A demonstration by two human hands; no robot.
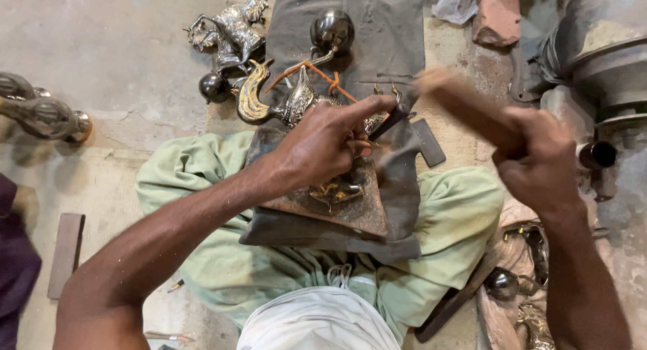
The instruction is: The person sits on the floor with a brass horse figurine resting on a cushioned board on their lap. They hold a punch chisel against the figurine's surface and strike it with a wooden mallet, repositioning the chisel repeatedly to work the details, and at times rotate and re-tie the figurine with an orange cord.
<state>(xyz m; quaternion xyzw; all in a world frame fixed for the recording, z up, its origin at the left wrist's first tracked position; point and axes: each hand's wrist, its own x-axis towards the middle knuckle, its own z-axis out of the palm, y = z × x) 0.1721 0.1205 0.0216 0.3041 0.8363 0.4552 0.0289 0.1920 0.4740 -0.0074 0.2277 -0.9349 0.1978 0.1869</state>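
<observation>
The left hand [323,144] presses down on a brass bird figure [296,104], fingers closed over its rear half and hiding it, on a worn board [350,212] across the lap. The right hand [536,164] grips a wooden tool [458,104], blurred beyond telling its shape.

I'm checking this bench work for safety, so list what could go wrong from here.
1. The right hand swings a blurred wooden mallet close to the left hand; a miss could strike the extended fingers.
2. The left hand alone pins the ornate brass-and-silver metal figure on the rusty slab across the lap; a blow might shift it.
3. The shiny horse figurine beside it could get knocked.
</observation>
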